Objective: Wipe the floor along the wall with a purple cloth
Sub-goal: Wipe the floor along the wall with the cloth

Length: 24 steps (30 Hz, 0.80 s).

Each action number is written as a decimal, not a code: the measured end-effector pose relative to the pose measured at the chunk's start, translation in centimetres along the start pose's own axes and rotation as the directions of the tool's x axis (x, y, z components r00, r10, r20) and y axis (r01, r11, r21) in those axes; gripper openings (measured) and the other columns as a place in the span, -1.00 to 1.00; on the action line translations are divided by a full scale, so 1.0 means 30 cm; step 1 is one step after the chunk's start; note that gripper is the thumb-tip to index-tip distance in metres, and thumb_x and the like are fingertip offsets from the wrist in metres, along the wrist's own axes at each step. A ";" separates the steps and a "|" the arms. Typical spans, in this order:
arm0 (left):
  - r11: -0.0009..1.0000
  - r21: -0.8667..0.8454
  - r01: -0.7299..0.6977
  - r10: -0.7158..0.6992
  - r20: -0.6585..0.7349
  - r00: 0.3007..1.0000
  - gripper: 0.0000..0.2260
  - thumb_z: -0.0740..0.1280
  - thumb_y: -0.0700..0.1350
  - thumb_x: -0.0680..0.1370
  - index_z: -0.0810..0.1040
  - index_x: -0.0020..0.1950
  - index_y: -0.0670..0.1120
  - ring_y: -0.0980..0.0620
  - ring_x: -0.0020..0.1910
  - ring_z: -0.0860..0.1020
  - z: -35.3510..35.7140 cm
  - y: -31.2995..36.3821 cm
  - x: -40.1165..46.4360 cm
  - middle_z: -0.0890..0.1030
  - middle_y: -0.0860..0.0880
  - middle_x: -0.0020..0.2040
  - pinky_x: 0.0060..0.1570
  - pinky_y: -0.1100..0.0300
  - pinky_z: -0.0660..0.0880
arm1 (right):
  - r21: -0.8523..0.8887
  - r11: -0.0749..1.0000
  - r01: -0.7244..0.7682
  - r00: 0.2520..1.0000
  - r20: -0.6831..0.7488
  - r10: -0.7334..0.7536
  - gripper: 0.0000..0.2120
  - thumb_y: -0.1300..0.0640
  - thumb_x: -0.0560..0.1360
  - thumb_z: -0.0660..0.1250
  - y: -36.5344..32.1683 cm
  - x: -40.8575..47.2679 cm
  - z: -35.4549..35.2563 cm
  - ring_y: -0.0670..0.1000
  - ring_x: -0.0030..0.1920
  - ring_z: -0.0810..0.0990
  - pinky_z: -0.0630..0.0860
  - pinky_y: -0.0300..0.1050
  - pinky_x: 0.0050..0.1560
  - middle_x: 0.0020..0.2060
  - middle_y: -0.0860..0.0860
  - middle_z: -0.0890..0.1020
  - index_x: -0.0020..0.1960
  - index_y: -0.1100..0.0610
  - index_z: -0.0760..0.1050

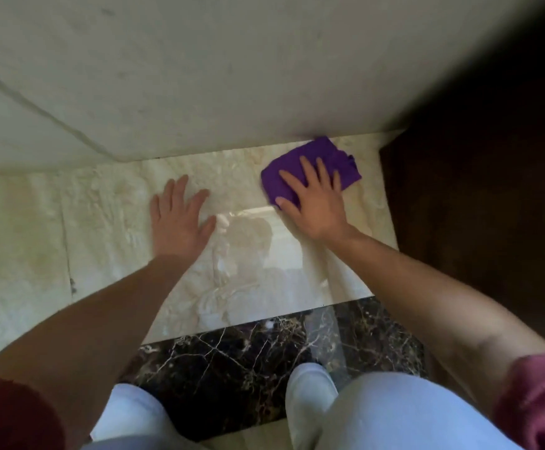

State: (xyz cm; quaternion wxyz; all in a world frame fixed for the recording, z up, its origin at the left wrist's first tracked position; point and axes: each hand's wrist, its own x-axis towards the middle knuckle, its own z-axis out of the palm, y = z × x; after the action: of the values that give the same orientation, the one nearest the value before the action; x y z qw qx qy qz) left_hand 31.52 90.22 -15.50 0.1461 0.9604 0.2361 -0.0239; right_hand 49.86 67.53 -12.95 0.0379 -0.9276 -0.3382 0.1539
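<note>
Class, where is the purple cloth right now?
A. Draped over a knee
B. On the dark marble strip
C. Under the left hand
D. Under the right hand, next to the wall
D: the right hand lies flat on the purple cloth, whose far edge meets the wall.

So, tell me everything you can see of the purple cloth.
The purple cloth is a soft, towel-like fabric, bunched into a rough, folded rectangle with a rumpled far-right corner. It lies flat on the glossy cream floor tile, its far edge at the foot of the pale wall, near the dark wooden panel. The right hand presses on it, palm down, fingers spread. The left hand rests on bare tile, clear of it.
</note>
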 end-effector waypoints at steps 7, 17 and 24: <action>0.966 0.062 0.252 -0.258 0.126 0.958 -0.32 0.07 0.44 0.55 0.13 0.59 0.15 -0.19 0.65 -0.04 0.021 -0.201 -0.101 0.03 -0.14 0.66 0.51 -0.37 -0.05 | 0.123 0.912 -0.390 0.898 -0.167 0.407 -0.40 -0.31 0.55 0.09 0.257 0.116 0.017 0.23 0.57 0.19 0.15 0.21 0.54 0.58 0.17 0.22 0.54 -0.13 0.23; 0.965 0.053 0.257 -0.260 0.327 0.909 -0.28 0.24 0.33 0.54 0.06 0.63 0.18 -0.13 0.65 -0.18 -0.081 -0.213 -0.141 -0.14 -0.04 0.68 0.54 -0.36 -0.08 | 0.253 0.892 -0.375 0.907 -0.099 0.410 -0.41 -0.25 0.54 0.16 -0.418 0.192 0.126 0.27 0.56 0.16 0.04 0.24 0.55 0.56 0.22 0.25 0.51 -0.07 0.31; 0.928 0.056 0.369 -0.370 0.257 0.893 -0.25 0.29 0.32 0.52 0.11 0.62 0.10 -0.20 0.65 -0.16 -0.108 -0.282 -0.315 -0.09 -0.10 0.68 0.55 -0.34 -0.11 | 0.246 0.950 -0.191 0.981 0.030 0.189 -0.28 -0.25 0.47 0.24 -0.688 0.197 0.152 0.28 0.60 0.02 -0.04 0.24 0.57 0.60 0.24 0.10 0.58 -0.10 0.16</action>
State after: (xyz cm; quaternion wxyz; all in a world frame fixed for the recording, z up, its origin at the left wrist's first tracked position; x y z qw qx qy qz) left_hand 19.18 94.11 -13.61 0.1665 0.8866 0.3927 -0.1792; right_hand 39.99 87.01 -15.22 0.1373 -0.9434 -0.2256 0.2004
